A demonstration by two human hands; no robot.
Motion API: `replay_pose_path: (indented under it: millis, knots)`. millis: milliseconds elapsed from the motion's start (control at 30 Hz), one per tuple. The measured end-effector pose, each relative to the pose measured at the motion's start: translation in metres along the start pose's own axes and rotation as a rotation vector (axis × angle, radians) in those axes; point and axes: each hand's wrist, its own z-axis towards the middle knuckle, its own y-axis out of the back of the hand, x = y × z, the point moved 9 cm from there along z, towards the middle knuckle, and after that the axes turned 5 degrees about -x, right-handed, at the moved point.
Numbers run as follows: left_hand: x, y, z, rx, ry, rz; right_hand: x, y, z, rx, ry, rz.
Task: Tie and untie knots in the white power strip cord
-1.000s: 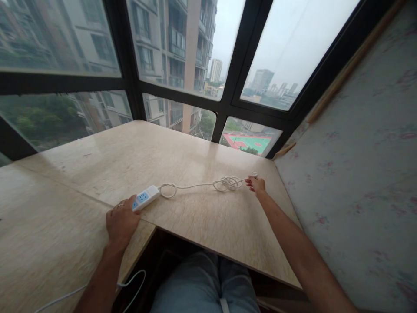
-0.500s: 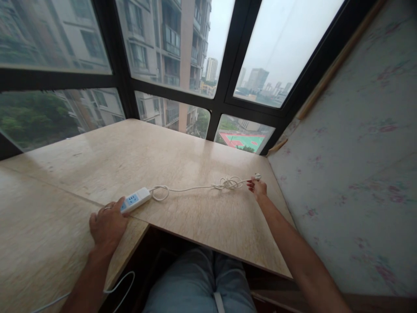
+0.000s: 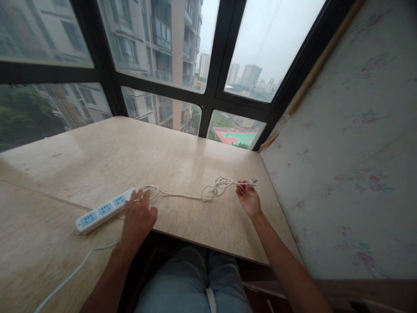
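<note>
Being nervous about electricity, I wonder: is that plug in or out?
Out: the plug is in the right hand, its prongs bare and visible.

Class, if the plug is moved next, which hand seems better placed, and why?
Probably the right hand: it appears to hold the plug. The left hand is at the power strip's cord end, with the tangled cord between them.
</note>
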Motion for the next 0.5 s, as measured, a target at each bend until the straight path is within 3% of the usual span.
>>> replay_pose_path:
  millis: [133,267,400,500]
  knots:
    - [-0.067,-0.016,-0.002,-0.012,-0.093,-0.412,-0.017,-0.005,-0.022,0.031,-0.109,0.202]
    - [-0.116,-0.033,-0.013,0.104,-0.056,-0.765,-0.032,-0.015,-0.042,0.086,-0.225,0.307]
    - [-0.149,-0.044,-0.030,0.244,-0.001,-1.058,-0.040,-0.021,-0.054,0.120,-0.269,0.347]
    - [-0.162,-0.055,-0.042,0.310,0.023,-1.121,-0.047,-0.021,-0.058,0.129,-0.313,0.391]
